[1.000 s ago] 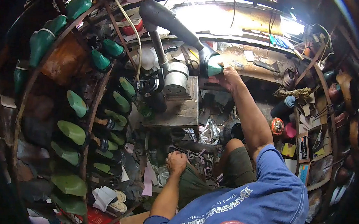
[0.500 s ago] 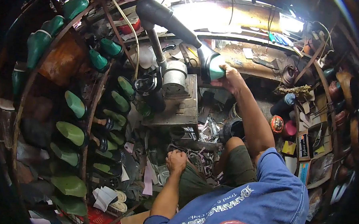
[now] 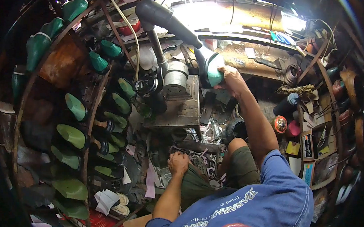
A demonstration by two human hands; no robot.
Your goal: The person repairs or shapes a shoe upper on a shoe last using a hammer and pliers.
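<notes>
My right hand (image 3: 231, 80) grips the green heel end of a shoe last (image 3: 215, 70) with a dark, shiny shoe upper around it. The upper's far end is right at the mouth of a thick dark pipe (image 3: 181, 30), which overlaps it in this view. That pipe bends at an elbow and runs down to a grey metal cylinder (image 3: 175, 78) on a worn box (image 3: 178, 113). Resting on my left knee, my left hand (image 3: 178, 163) has its fingers curled in, with nothing showing in them.
Green shoe lasts (image 3: 70, 136) line the racks on the left. Behind the pipe, a lit bench (image 3: 241, 59) bears scissors and scraps. A dark bucket (image 3: 235, 130) stands by my right knee. Small boxes (image 3: 307, 145) and jars sit at the right. Paper and cuttings litter the floor.
The shoe last has turned and shifted slightly left in my right hand, showing more of its green top. My left hand stays on the knee.
</notes>
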